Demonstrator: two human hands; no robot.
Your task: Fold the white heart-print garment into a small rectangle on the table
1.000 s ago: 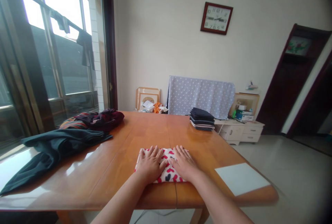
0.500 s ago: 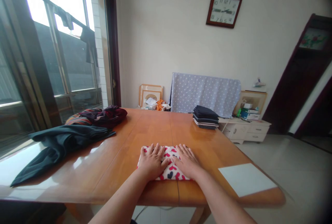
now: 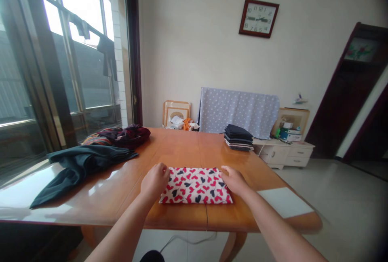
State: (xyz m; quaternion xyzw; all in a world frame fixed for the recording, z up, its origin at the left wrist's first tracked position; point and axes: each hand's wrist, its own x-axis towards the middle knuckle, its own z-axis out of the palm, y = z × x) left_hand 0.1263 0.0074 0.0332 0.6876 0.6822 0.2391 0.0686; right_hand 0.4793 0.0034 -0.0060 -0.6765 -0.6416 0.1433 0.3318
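Note:
A folded rectangle of white cloth with red and black hearts (image 3: pixel 195 186) lies flat on the wooden table (image 3: pixel 178 148), near its front edge. My left hand (image 3: pixel 155 181) sits at the cloth's left end, its fingers curled and holding nothing. At the far right corner of the cloth rests my right hand (image 3: pixel 235 180), fingers together and touching the edge. No hand covers the top of the cloth now.
A dark green garment (image 3: pixel 81 165) and a maroon bundle (image 3: pixel 127 136) lie on the table's left. A stack of folded dark clothes (image 3: pixel 238 137) stands at the back. A white sheet (image 3: pixel 283 202) lies on the right corner. Behind the table are a white cabinet (image 3: pixel 281 153) and a dotted cloth (image 3: pixel 239 112).
Both hands have lifted off the top of the heart cloth and moved apart to its left and right ends. The whole cloth now shows. The view has shifted slightly.

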